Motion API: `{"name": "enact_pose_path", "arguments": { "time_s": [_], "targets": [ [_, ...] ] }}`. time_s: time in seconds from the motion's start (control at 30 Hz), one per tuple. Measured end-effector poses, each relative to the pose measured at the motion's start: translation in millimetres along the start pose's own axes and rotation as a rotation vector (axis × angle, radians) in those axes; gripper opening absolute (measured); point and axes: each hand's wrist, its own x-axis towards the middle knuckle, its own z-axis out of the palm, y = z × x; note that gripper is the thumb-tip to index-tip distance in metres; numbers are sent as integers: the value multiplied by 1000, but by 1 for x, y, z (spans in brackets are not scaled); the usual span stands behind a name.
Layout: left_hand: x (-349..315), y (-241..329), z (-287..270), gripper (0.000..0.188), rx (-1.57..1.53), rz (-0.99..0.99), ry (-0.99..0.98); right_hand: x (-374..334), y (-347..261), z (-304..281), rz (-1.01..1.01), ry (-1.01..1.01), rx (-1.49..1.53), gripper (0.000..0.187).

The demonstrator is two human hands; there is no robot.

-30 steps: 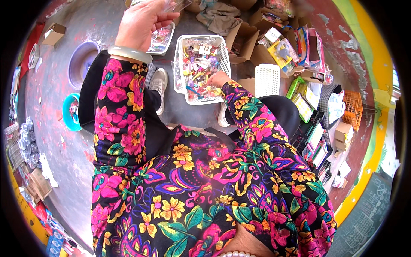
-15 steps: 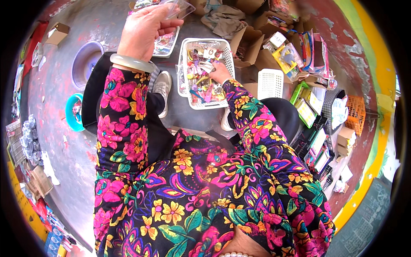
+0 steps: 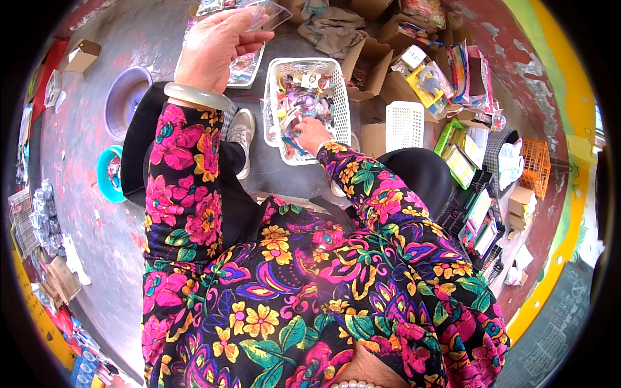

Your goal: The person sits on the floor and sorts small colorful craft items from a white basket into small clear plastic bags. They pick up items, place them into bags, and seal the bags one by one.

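Note:
My left hand [image 3: 213,48] is raised at the upper left, its fingers closed on a clear plastic box [image 3: 270,15]. Below and to the right stands a white plastic basket [image 3: 343,107], filled with a jumble of small colourful trinkets [image 3: 318,103], some in clear wrapping. Inside the basket's near part, my right hand [image 3: 313,132] reaches into the pile with its fingers bent together. The fingertips are partly lost among the trinkets, so what they pinch cannot be made out.
Another white tray [image 3: 253,71] of packets lies beyond my left wrist. To the right are cardboard boxes [image 3: 363,68], a white basket [image 3: 405,124], a green tray [image 3: 456,165] and an orange crate [image 3: 535,167]. Purple [image 3: 114,107] and turquoise [image 3: 105,173] basins stand left.
My right hand has moved left and nearer to me within the basket, from its right side into the near part of the pile. My left hand keeps the clear box up, almost unmoved.

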Motion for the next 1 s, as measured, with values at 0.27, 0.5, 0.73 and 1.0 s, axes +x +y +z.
{"name": "enact_pose_path", "arguments": {
  "time_s": [0.27,0.5,0.73,1.0],
  "targets": [
    [-1,-1,6,30,28,-9,33,5,13,-3,-101,-243,246,20],
    [-4,1,6,30,28,-10,21,14,16,-22,271,111,468,20],
    [-6,0,9,29,63,-34,49,57,40,-30,-96,-85,85,42],
    [-10,-2,10,30,44,-31,39,58,47,-29,55,-246,19,38]
  ]
}}
